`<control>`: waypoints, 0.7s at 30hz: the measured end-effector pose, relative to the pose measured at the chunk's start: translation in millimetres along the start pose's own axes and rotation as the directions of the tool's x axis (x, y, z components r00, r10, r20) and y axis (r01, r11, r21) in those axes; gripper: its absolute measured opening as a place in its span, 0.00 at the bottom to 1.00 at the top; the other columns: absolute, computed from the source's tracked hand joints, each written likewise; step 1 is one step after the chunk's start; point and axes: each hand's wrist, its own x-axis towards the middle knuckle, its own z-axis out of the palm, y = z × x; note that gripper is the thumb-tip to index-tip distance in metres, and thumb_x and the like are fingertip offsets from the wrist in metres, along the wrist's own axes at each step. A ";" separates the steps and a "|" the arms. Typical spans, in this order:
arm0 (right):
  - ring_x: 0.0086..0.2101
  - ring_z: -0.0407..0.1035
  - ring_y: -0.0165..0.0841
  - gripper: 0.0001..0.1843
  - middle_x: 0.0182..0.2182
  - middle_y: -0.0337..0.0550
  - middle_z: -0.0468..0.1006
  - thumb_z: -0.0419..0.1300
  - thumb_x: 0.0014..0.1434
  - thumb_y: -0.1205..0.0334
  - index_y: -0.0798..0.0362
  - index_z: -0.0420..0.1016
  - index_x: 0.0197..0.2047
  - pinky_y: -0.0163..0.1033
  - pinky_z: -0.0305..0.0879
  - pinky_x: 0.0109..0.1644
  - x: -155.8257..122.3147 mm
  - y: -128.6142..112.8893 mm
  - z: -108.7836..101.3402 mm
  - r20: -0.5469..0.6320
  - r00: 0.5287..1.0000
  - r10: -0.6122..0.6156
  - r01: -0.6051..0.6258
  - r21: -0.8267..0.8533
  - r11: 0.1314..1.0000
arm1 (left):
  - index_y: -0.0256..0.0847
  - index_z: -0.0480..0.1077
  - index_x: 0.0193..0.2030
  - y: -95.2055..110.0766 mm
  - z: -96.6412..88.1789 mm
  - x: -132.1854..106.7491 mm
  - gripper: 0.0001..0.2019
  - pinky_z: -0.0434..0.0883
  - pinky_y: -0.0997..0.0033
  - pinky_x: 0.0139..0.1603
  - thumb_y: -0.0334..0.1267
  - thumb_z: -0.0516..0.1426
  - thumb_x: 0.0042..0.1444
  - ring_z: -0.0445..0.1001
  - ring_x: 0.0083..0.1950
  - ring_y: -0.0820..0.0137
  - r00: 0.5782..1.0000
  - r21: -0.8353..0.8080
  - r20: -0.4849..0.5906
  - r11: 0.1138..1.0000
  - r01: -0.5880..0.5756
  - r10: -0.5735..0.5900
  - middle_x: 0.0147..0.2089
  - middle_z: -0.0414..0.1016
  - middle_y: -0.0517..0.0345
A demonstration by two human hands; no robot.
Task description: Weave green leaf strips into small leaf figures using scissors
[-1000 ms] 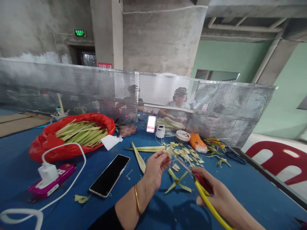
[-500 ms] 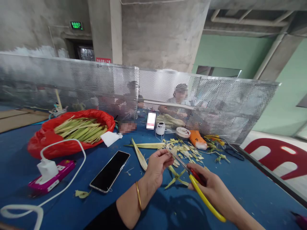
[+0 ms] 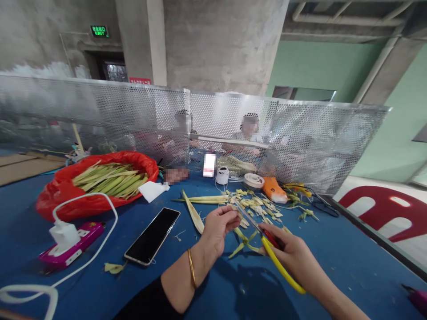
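My right hand (image 3: pixel 290 251) is wrapped round a pair of scissors (image 3: pixel 282 270) with one red and one yellow handle. Their narrow blades point up and left, beside the fingertips of my left hand (image 3: pixel 216 226). That hand is pinched on a small pale piece of leaf (image 3: pixel 238 215), mostly covered by the fingers. Just below the blades, a knotted green leaf piece (image 3: pixel 245 241) with several arms lies on the blue table (image 3: pixel 207 291). Cut leaf scraps (image 3: pixel 263 209) are scattered behind my hands. One long pale leaf (image 3: pixel 192 212) rests left of my left hand.
A red bag (image 3: pixel 50 195) of leaf strips, a phone (image 3: pixel 153 235) and a purple power strip (image 3: pixel 71 244) with a white cable stand left. Behind are a thread spool (image 3: pixel 222 175), a tape roll (image 3: pixel 253 181) and an orange packet (image 3: pixel 274 189). People sit beyond the perforated metal screen (image 3: pixel 230 115).
The scissors' yellow handle has come up and a little left with my right hand. My left hand keeps its pinch in nearly the same place. The whole view has shifted slightly.
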 end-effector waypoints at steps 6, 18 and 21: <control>0.39 0.76 0.43 0.28 0.40 0.44 0.83 0.58 0.53 0.46 0.51 0.74 0.53 0.38 0.69 0.39 5.9 45.1 -24.5 -0.126 0.987 0.103 -0.133 -0.255 0.958 | 0.33 0.75 0.33 5.9 0.8 -2.2 0.03 0.74 0.79 0.31 0.26 0.61 0.49 0.74 0.27 0.76 1.000 0.003 -0.010 1.000 0.018 -0.018 0.26 0.76 0.55; 0.34 0.76 0.47 0.15 0.36 0.54 0.80 0.55 0.52 0.55 0.51 0.80 0.38 0.46 0.68 0.37 -39.5 101.2 -62.2 -0.036 0.990 0.137 -0.130 -0.604 0.786 | 0.36 0.72 0.29 6.5 13.3 -35.5 0.09 0.72 0.79 0.35 0.34 0.67 0.43 0.73 0.29 0.76 0.990 0.049 0.141 0.999 -0.008 0.001 0.28 0.76 0.58; 0.35 0.74 0.49 0.10 0.35 0.55 0.79 0.59 0.50 0.57 0.52 0.80 0.30 0.49 0.68 0.41 -32.5 58.5 -52.0 -0.090 0.993 0.072 -0.108 -0.498 0.861 | 0.37 0.71 0.28 1.1 17.1 -45.6 0.11 0.72 0.78 0.37 0.36 0.68 0.41 0.73 0.30 0.76 0.991 0.068 0.132 0.997 -0.028 0.019 0.28 0.75 0.58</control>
